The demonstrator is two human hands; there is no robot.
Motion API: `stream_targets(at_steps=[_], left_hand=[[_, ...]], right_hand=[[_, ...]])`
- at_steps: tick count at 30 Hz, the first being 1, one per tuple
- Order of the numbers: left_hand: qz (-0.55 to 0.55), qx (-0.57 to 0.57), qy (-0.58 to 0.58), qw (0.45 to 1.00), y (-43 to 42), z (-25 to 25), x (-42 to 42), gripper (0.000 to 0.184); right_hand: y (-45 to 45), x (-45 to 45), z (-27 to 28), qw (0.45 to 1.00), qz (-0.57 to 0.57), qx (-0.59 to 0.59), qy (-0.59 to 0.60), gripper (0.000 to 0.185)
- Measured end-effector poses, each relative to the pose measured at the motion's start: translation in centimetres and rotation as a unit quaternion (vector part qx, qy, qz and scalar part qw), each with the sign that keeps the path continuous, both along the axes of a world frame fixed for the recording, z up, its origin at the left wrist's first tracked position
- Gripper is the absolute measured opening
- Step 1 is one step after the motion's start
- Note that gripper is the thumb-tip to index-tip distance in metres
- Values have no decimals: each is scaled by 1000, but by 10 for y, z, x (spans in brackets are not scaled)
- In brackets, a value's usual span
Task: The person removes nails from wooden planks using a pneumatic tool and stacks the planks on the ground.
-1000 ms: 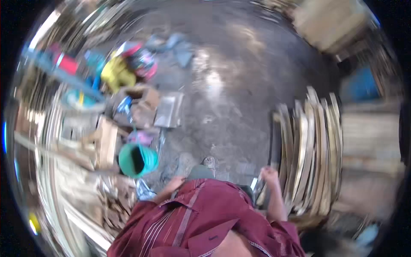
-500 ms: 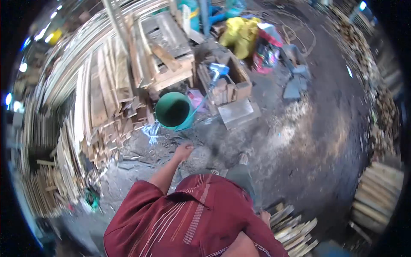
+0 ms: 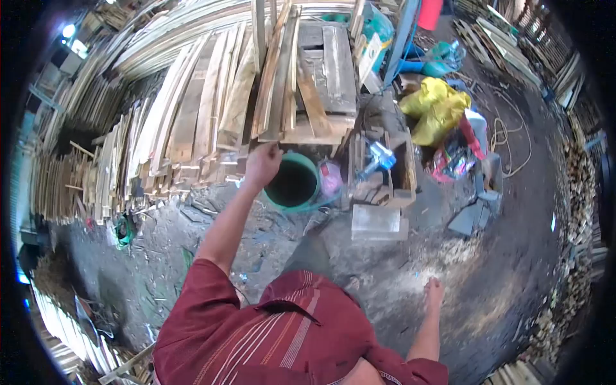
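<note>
My left hand (image 3: 262, 165) is stretched forward with its fingers curled in. It appears in front of the rim of a green bucket (image 3: 305, 208), close to the ends of the wooden boards (image 3: 232, 128); whether it touches either I cannot tell. Nothing shows in its fingers. Out to the right, my right hand (image 3: 434, 291) hangs above the dirt floor, small in view, its fingers loosely closed and no object visible in them. Beside the bucket lies a pink plastic bag (image 3: 330, 178).
A wooden box (image 3: 403, 176) holds wood pieces and a blue power tool (image 3: 380, 157). A flat metal sheet (image 3: 375, 219) lies before it. Yellow sacks (image 3: 436, 112), a coiled rope (image 3: 513, 144) and a wooden bench (image 3: 314, 131) stand further back. Stacked planks (image 3: 96, 173) line the left.
The view has shifted, and the bucket and bench now appear further right. My left hand has swung forward toward the bucket and boards. My right hand has come out from beside my body.
</note>
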State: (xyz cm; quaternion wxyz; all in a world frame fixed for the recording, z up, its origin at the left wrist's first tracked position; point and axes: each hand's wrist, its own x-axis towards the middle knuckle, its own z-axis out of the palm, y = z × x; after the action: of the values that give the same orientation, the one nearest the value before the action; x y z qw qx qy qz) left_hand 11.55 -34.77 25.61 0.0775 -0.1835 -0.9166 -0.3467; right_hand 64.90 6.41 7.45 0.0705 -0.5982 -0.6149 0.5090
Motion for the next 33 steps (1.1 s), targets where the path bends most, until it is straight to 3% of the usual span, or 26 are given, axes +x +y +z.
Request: stream_targets(at_steps=[1,2,4,5,6,7,8,9,10,12,15,16,18,20,21,22,23,24,25,26,28,29,30,31,33], left_hand=[[3,-30,1,1000,14,11,-31,34],[-8,-88,-69,994,25,15,-71,41],[29,-174,-26,984,36,-21,-152,51],[27,-212,-119,970,45,-15,-185,58],[85,-217,-120,965,47,-26,-201,60],[145,-221,-114,958,52,-31,-218,61],[165,-178,-199,949,53,-21,-226,75],[162,-179,-206,948,52,-35,-232,75],[177,-178,-239,938,48,-53,-239,82],[173,-169,-288,927,42,-70,-253,97],[122,-195,-301,925,40,-56,-253,96],[89,-241,-221,941,41,-70,-253,72],[-184,-337,-239,892,47,-24,-242,37],[-239,-17,-367,899,52,-8,-206,16],[-74,239,-485,838,77,4,-164,19],[-152,178,-456,859,82,-21,-143,18],[-89,232,-576,778,114,22,-111,31],[-29,258,-583,770,132,3,-78,46],[-18,212,-513,832,151,-30,-43,60],[44,179,-320,929,173,-32,-12,82],[26,95,-144,985,199,-62,4,77],[4,-68,-27,997,212,-65,11,72],[-67,-36,-207,975,217,-66,1,67],[-133,1,-376,917,221,-67,-6,63],[-142,56,-372,916,224,-65,-5,62]], right_hand=[[-5,-10,2,1000,9,-3,-8,30],[-17,-18,8,995,70,53,-55,31],[-46,-48,14,963,191,162,-102,33],[-44,-10,-61,996,79,27,-25,35],[-75,-30,-27,975,199,64,-81,37],[-92,-44,-29,986,52,-135,-79,34],[-108,-60,-24,974,135,-137,-122,37],[-123,-70,-13,951,216,-145,-165,41],[-132,-78,-6,951,211,-149,-168,41],[-145,-96,1,916,333,-76,-211,44],[-140,-138,29,915,346,-35,-206,48],[-130,-165,48,915,346,-33,-204,48],[-116,-219,88,886,402,-36,-230,48],[-100,-262,89,908,390,16,-154,46],[-93,-304,113,928,367,-16,-68,43],[-81,-326,94,946,322,-38,-10,40],[-70,-368,114,950,267,-165,1,38],[-71,-415,152,949,302,-75,45,36],[-65,-450,160,931,336,-90,111,36],[-59,-479,161,910,393,-16,130,43],[-64,-523,183,894,428,-48,121,52],[-71,-534,163,878,465,10,111,55],[-75,-536,144,856,502,70,104,58],[-69,-530,145,852,507,66,107,58],[-53,-531,154,843,480,-212,116,53]])
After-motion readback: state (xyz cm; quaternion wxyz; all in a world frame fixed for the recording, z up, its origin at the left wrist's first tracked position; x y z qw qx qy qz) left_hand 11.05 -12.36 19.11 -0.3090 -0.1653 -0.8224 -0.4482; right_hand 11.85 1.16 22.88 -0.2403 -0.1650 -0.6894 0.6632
